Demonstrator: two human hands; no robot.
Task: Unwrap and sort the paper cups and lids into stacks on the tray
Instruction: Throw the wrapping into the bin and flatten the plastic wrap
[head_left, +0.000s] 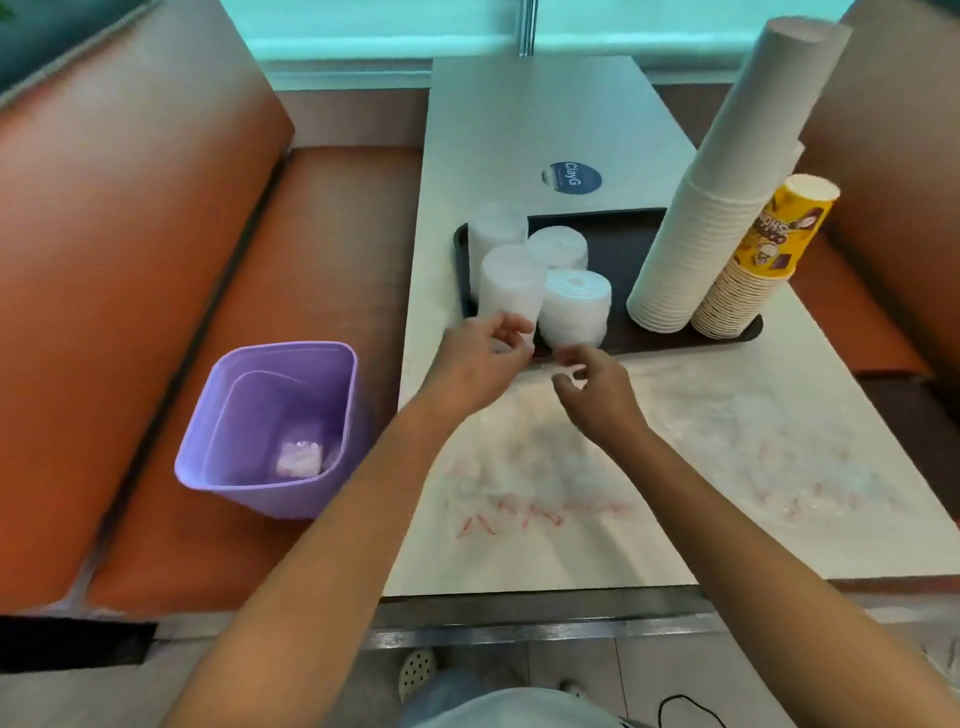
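Left hand (480, 358) fingers are curling around the base of the upright near-left lid stack (506, 288) on the tray (623, 260), right hand (592, 384) hovering just right, fingers loosely curled, apparently empty.

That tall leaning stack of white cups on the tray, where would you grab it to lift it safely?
Probably low, around the wide ribbed base of the white cup stack, coming from its front left side where the tray is bare. The stack leans away to the right and the yellow cup stack crowds its right side, so a second hand higher up should steady it.
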